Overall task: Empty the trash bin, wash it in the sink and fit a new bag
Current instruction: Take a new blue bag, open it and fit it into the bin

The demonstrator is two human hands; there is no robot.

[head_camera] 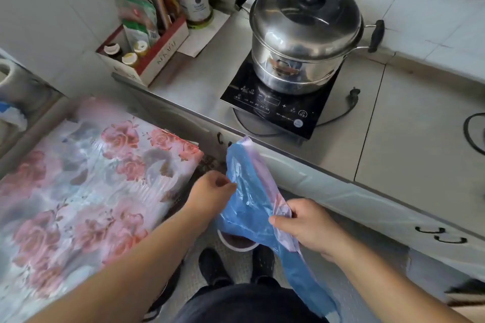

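Steel lidded pot (307, 34) on black induction cooker (278, 102), 1 o'clock, its plug (353, 96) loose on the counter (393, 126). Red-white box (147, 52) of bottles and packets at 11, glass bottle (194, 0) behind. Rose-print cloth (86, 186) at 9.

Head view, looking down the person's own body. Both forearms are bare, with no sleeve, watch or band visible along their length. The left hand (211, 190) and right hand (305, 225) carry no gloves or visible rings. Dark clothing (249, 304) covers the lower body. Black shoes (214, 266), textured on the uppers, cover both feet.
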